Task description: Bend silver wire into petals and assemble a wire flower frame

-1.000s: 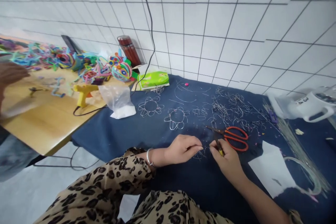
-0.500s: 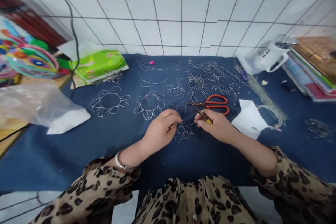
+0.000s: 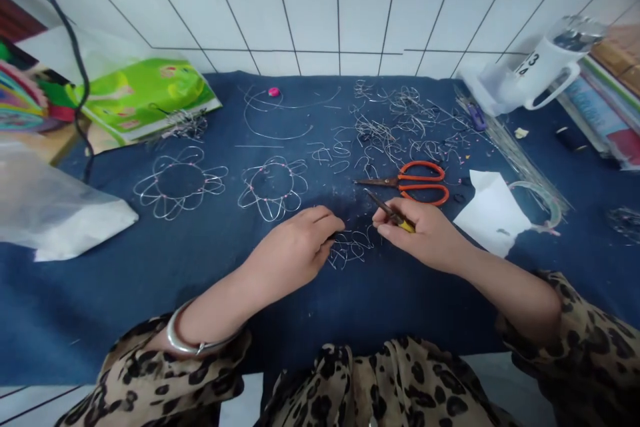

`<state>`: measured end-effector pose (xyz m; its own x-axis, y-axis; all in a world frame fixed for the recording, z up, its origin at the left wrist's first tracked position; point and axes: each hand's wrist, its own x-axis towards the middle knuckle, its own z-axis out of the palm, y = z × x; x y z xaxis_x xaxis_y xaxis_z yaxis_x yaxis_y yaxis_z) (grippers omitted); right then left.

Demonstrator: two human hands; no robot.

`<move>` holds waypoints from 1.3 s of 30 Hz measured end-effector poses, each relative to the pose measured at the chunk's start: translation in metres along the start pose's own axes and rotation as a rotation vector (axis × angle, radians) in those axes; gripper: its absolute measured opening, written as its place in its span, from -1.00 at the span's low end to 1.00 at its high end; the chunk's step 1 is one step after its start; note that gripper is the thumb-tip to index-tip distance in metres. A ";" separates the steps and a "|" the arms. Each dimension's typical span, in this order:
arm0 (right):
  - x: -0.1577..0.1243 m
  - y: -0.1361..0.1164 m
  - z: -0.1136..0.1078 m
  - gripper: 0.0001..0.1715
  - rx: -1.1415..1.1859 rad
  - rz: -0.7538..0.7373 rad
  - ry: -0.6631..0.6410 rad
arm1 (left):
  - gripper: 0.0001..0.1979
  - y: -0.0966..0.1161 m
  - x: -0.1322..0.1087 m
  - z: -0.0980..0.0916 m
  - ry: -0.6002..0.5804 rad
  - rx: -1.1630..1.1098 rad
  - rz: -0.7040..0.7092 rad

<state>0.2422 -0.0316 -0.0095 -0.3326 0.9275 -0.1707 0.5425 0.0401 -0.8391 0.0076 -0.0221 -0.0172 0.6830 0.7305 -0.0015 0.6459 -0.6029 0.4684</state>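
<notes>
My left hand (image 3: pixel 303 240) is closed in a pinch at the left edge of a small cluster of bent wire pieces (image 3: pixel 353 250); whatever its fingertips hold is hidden. Small pliers (image 3: pixel 387 208) with dark jaws and a yellow handle are gripped in my right hand (image 3: pixel 425 230), their tip pointing up and left. A thin curved wire shows beside the right fingertips. Just beyond the pliers lie orange-handled scissors (image 3: pixel 387 182), blades to the left. Two flower-shaped wire frames with pink beads lie left of the hands, a nearer one (image 3: pixel 265 199) and a farther one (image 3: pixel 205 180).
A heap of bent wires (image 3: pixel 380 137) lies behind the scissors. To the right are white paper (image 3: pixel 490 213), a clear coil (image 3: pixel 553 207), straight wires (image 3: pixel 530 163) and a white mug (image 3: pixel 545 73). A green packet (image 3: pixel 145 97) and a plastic bag (image 3: pixel 65 207) occupy the left.
The view has shifted down and closer to the table. My left hand stays by the wire cluster; my right hand still holds the pliers, slightly farther from the left hand.
</notes>
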 end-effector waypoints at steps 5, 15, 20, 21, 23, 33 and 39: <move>0.000 -0.004 -0.006 -0.81 0.034 0.042 -0.010 | -0.72 -0.003 -0.003 -0.005 -0.016 0.011 -0.011; 0.001 -0.006 -0.007 -0.81 0.038 0.070 -0.072 | -0.85 -0.002 0.001 -0.008 -0.065 0.103 -0.059; 0.001 -0.008 -0.007 -0.83 0.039 0.098 -0.078 | -0.80 -0.003 0.002 -0.009 -0.084 0.144 -0.021; 0.001 -0.009 -0.007 -0.83 0.043 0.102 -0.078 | -0.81 -0.003 0.002 -0.010 -0.078 0.130 -0.016; 0.001 -0.008 -0.006 -0.82 0.058 0.108 -0.082 | -0.82 -0.005 0.000 -0.014 -0.045 0.070 -0.015; -0.002 -0.006 -0.003 -0.83 -0.085 -0.003 -0.045 | -0.86 -0.005 -0.006 -0.034 0.190 -0.335 -0.216; -0.005 -0.011 -0.004 -0.85 -0.163 -0.052 -0.008 | -0.89 -0.008 -0.006 -0.028 0.231 -0.457 -0.179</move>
<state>0.2407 -0.0355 0.0024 -0.3691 0.9196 -0.1342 0.6420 0.1480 -0.7523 -0.0111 -0.0125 0.0040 0.4498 0.8915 0.0539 0.4954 -0.2993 0.8154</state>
